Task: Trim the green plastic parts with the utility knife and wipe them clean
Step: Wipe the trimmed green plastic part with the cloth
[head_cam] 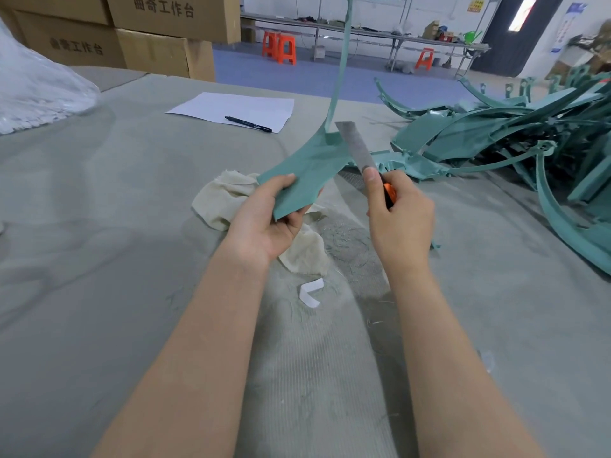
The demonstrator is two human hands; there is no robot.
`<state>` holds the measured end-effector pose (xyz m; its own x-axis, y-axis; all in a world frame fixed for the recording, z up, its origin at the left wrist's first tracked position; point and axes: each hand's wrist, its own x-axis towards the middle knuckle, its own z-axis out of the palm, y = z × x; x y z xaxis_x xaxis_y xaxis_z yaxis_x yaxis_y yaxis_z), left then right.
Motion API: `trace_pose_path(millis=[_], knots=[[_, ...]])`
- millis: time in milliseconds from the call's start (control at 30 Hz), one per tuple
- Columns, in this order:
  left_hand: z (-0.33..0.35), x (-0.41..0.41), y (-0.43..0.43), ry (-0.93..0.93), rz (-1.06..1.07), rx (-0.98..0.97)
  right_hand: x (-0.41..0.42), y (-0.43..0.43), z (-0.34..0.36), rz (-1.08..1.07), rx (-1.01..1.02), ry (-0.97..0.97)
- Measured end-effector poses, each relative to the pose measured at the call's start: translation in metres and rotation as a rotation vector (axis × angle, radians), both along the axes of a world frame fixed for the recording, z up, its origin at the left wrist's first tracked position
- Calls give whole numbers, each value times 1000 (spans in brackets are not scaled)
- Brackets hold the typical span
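Above the middle of the bench [99,259], the left hand [267,219] grips the broad end of a green plastic part [310,163], thumb on top and fingers curled beneath, while the part's long thin arm rises out of the top of the view. The right hand [401,219] is wrapped round the orange handle of the utility knife [355,147], one fingertip pressed to the base of the grey blade, which lies against the part's right edge. By my reading this piece is mid-trim and its wipe is not yet done. The cloth [228,200] lies crumpled on the bench just under the left hand, within easy reach. Fine shavings [347,239] beneath the hands suggest some trimming is already done, but the tangled pile of green parts [496,133] along the right edge cannot be sorted into finished and unfinished. Toward the far edge lies a sheet of paper [238,109] with a pen [248,123] on it. Cardboard boxes [165,34] stand at the far left corner, a plastic bag [36,90] at the left edge, and a white scrap [310,294] near the cloth. Nothing appears to block the blade.
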<state>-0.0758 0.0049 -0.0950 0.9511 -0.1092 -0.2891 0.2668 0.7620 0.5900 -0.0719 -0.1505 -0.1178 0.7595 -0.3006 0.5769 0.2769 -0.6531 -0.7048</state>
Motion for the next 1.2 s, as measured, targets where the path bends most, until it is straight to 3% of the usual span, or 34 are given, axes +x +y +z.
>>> trace_pose_path(millis=[667,1200], knots=[[2,-3,4,-22,-34,-66,-1,5,0,122,-44,11],[3,-3,7,-40,27,-115,-8,15,6,441,9,126]])
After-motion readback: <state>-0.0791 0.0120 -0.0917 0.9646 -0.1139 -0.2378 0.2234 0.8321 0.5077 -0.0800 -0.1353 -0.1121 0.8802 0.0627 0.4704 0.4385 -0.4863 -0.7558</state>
